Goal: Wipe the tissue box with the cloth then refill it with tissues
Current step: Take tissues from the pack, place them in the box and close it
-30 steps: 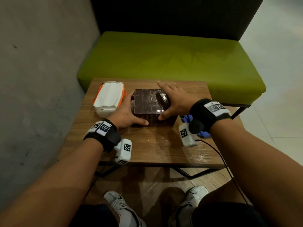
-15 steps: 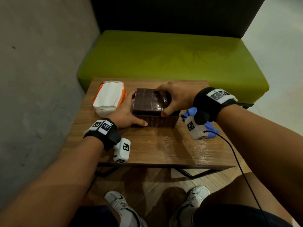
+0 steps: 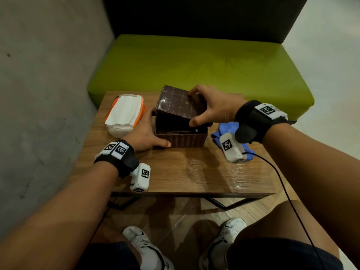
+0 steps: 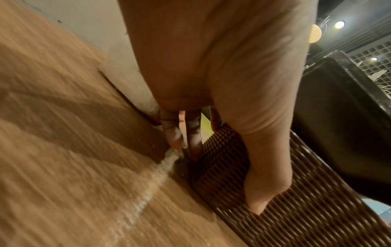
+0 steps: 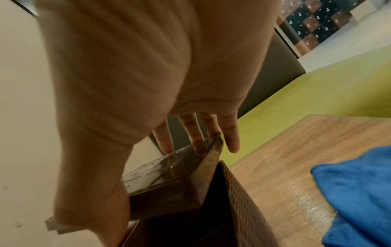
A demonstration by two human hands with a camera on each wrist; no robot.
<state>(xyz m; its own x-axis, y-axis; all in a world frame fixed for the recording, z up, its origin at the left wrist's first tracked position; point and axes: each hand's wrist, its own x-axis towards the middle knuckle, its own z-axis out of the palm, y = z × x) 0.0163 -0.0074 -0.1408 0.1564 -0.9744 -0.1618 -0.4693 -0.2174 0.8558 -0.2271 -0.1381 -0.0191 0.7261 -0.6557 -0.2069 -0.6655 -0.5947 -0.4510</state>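
Observation:
A dark brown woven tissue box (image 3: 181,140) stands mid-table. Its glossy lid (image 3: 175,103) is tilted up, front edge raised, and the inside looks dark. My right hand (image 3: 196,109) pinches the lid's right side, thumb below and fingers on top; the right wrist view shows the lid (image 5: 169,183) the same way. My left hand (image 3: 150,133) holds the box's near left corner, thumb along the front wall (image 4: 317,208), fingers down its left side. A white tissue pack (image 3: 125,114) in orange wrap lies left of the box. A blue cloth (image 3: 224,129) lies to its right, under my right wrist.
The small wooden table (image 3: 194,172) has bare surface in front of the box. A green bench (image 3: 194,65) stands right behind it and a grey wall (image 3: 39,94) runs close along the left. My knees and shoes are below the near edge.
My right hand went from lying on the closed lid to gripping its edge and tilting it up, so the box now gapes open at the front. My left hand has stayed at the box's corner.

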